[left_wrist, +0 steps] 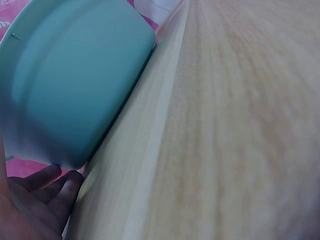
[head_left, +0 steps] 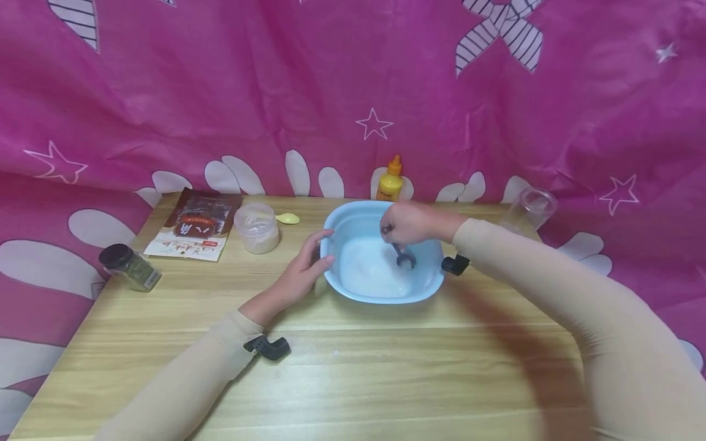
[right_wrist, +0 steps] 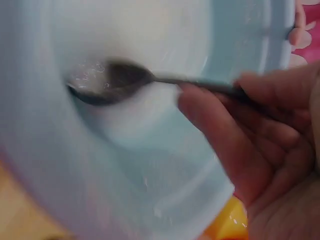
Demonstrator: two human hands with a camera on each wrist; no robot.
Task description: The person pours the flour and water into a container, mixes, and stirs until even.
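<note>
A light-blue plastic basin [head_left: 380,294] sits on the wooden table, with whitish contents [head_left: 366,263] across its bottom. My right hand [head_left: 410,222] grips a dark metal spoon [head_left: 405,258] by its handle, over the inside of the basin. Up close in the right wrist view, the bowl of the spoon [right_wrist: 127,80] is blurred and glints. At the basin's left side is my left hand [head_left: 300,266], its fairly straight fingers against the outer wall and the thumb near the rim. The left wrist view shows those fingers [left_wrist: 62,192] low beside the basin's wall [left_wrist: 80,80].
Behind the basin stands a yellow squeeze bottle [head_left: 390,184]. A clear tub of pale powder [head_left: 258,229], a yellow spoon [head_left: 288,218], a brown-and-white packet [head_left: 193,226] and a black-lidded spice jar [head_left: 129,266] are on the left. A clear glass [head_left: 531,208] is at back right, before a pink curtain [head_left: 331,79].
</note>
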